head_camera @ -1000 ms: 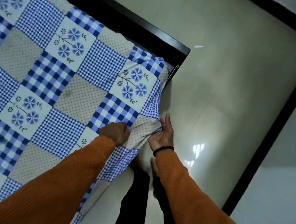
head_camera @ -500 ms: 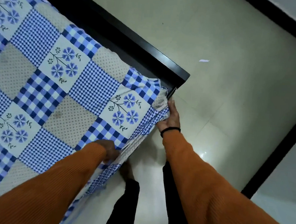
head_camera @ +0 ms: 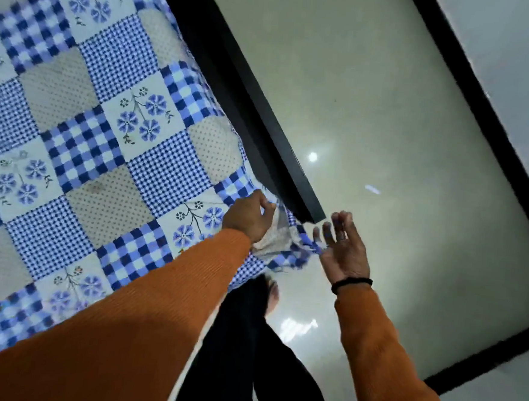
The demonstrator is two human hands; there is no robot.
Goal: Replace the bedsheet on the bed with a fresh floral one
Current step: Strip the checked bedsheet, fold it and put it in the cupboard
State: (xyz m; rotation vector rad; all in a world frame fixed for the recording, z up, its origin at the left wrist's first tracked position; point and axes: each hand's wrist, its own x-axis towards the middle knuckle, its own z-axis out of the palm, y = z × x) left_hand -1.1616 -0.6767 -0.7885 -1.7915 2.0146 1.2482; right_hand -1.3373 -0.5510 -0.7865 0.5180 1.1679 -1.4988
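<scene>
Bedsheet (head_camera: 110,145) corner bunched in left hand (head_camera: 248,216) grip; right hand (head_camera: 344,249) open, fingertips touching it.

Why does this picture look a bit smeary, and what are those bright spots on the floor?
Head view: the right hand and its fingertips are smeared by motion blur, and the bedsheet print is slightly soft; the bright spots are lamp glare on the glossy floor; the wide lens leaves the bed frame and floor tilted.

no readable text, no labels, no numbers anywhere
</scene>
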